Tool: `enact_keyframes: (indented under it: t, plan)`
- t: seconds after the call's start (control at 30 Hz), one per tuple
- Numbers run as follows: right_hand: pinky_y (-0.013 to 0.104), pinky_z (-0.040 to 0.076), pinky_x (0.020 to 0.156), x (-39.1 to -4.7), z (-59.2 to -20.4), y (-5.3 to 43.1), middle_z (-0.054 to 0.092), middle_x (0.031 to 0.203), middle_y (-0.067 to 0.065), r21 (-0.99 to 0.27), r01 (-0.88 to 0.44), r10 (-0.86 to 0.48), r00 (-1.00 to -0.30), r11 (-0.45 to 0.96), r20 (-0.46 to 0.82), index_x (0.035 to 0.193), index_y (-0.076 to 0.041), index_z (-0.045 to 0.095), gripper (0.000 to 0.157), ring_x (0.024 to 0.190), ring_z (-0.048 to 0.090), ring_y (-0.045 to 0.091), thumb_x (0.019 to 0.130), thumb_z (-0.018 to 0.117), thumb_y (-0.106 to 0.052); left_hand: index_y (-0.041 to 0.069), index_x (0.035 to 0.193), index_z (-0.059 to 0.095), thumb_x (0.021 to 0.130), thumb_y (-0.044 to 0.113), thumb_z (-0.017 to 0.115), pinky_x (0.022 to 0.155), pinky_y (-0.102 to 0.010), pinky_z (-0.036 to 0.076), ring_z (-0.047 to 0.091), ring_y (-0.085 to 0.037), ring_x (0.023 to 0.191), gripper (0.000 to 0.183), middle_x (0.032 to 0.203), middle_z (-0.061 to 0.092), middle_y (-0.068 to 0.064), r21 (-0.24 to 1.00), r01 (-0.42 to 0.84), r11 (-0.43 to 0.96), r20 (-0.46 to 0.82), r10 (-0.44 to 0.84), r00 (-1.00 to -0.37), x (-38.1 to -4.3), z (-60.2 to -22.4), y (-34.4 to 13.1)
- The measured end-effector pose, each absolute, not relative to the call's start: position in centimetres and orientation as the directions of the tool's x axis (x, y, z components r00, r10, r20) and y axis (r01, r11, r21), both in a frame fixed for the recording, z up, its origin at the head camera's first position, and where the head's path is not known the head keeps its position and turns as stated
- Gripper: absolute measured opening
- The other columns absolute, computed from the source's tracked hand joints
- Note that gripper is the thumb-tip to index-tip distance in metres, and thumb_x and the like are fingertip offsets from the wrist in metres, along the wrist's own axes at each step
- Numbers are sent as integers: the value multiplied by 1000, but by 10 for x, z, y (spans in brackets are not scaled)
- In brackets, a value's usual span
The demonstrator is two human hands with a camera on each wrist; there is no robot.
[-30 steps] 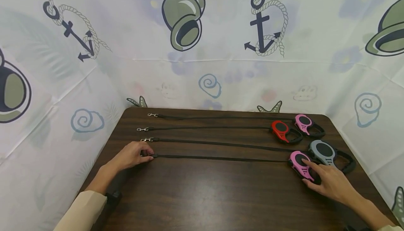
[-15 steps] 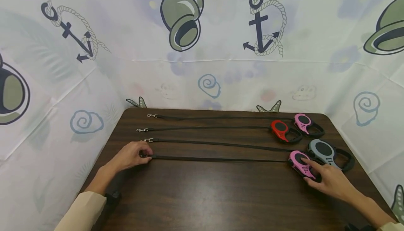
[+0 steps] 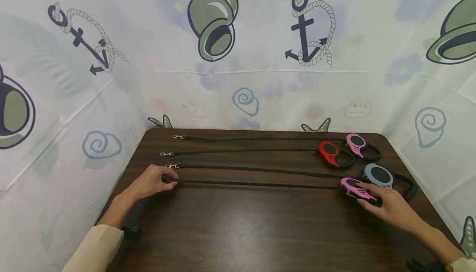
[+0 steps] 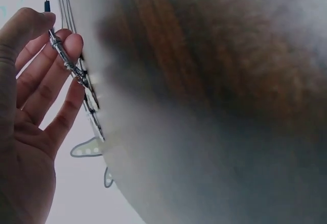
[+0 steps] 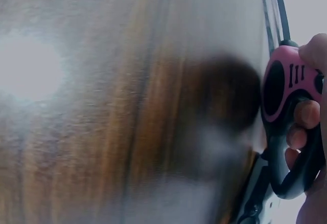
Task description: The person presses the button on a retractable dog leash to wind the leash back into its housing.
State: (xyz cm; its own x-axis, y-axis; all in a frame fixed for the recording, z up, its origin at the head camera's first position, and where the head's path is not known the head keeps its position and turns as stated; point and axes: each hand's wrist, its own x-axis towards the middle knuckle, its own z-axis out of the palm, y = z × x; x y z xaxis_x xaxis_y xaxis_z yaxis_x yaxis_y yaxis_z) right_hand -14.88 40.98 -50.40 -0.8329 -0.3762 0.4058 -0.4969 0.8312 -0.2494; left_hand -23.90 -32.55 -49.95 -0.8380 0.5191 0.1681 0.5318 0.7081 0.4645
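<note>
My left hand pinches the near end of a black leash strap between thumb and fingers at the table's left. In the left wrist view, its silver snap hook hangs down across the fingers. The strap runs straight across to a pink and black retractable dog leash. My right hand grips that leash's casing, which is tilted on its side. In the right wrist view, several fingers reach through the loop of its handle, and the thumb lies on the pink shell.
Behind the right hand lies a grey retractable leash. Farther back are a red one and another pink one. Their straps stretch left to silver snap hooks. The brown table meets a printed cloth at its back.
The near pink leash has tipped up onto its side in my right hand. The strap's left end has shifted slightly away from me with my left hand.
</note>
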Motion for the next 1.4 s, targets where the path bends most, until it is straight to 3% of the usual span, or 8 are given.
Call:
enact_keyframes:
  t: [0.13, 0.33, 0.57, 0.8, 0.97, 1.1, 1.23, 1.4]
  plan:
    - [17, 36, 59, -153, -498, 409, 74, 95, 8, -300, -506, -363, -831, 809, 422, 122, -5, 76, 54, 71, 47, 0, 73, 96, -12, 11, 91, 80, 82, 4, 88, 68, -33, 61, 71, -7, 74, 14, 85, 77, 5, 422, 550, 721, 165, 535, -829, -241, -495, -325]
    - [20, 31, 54, -158, -490, 407, 63, 81, -4, -345, -458, -315, -863, 819, 396, 118, -8, 78, 44, 65, 41, -2, 77, 95, -15, 8, 93, 82, 81, 6, 89, 67, -32, 60, 71, -9, 75, 14, 89, 80, 0, 339, 568, 750, 161, 549, -820, -242, -490, -323]
    - [24, 31, 47, -164, -484, 407, 47, 71, -7, -462, -356, -216, -919, 813, 329, 115, -9, 79, 34, 58, 40, 1, 85, 91, -19, 7, 94, 81, 81, 0, 87, 73, -36, 63, 73, -14, 80, 16, 92, 79, -3, 396, 533, 748, 193, 500, -844, -242, -483, -325]
    - [28, 33, 49, -173, -477, 412, 56, 83, 2, -558, -256, -160, -963, 789, 215, 116, -5, 79, 30, 69, 44, 6, 92, 85, -23, 6, 95, 80, 81, -2, 85, 70, -28, 61, 71, -8, 77, 17, 93, 80, -4, 457, 526, 717, 226, 479, -848, -245, -476, -326]
    - [25, 41, 61, -177, -476, 415, 67, 96, 3, -622, -214, -153, -977, 753, 151, 119, -5, 79, 31, 80, 51, 7, 94, 83, -22, 6, 97, 80, 82, -1, 85, 71, -28, 61, 71, -8, 78, 17, 94, 80, -3, 467, 497, 731, 201, 460, -865, -245, -470, -327]
    - [25, 43, 65, -180, -473, 418, 72, 100, 0, -659, -197, -155, -980, 726, 123, 121, -8, 80, 29, 84, 54, 7, 97, 80, -23, 6, 98, 80, 83, 0, 84, 71, -30, 61, 71, -9, 78, 17, 94, 79, -3, 459, 483, 745, 194, 447, -873, -245, -468, -329]
    - [16, 44, 76, -183, -471, 421, 75, 106, -7, -664, -199, -151, -980, 721, 131, 121, -10, 80, 26, 95, 57, -5, 100, 77, -24, 7, 97, 79, 83, 0, 84, 72, -34, 62, 70, -9, 77, 16, 92, 79, -2, 448, 488, 749, 200, 448, -872, -246, -467, -330]
    - [9, 45, 81, -186, -468, 424, 74, 108, -19, -695, -192, -138, -981, 693, 134, 120, -3, 79, 25, 99, 58, -13, 104, 70, -20, 7, 96, 80, 83, 1, 84, 72, -37, 62, 70, -10, 77, 15, 91, 79, -2, 433, 490, 756, 212, 443, -871, -244, -464, -329]
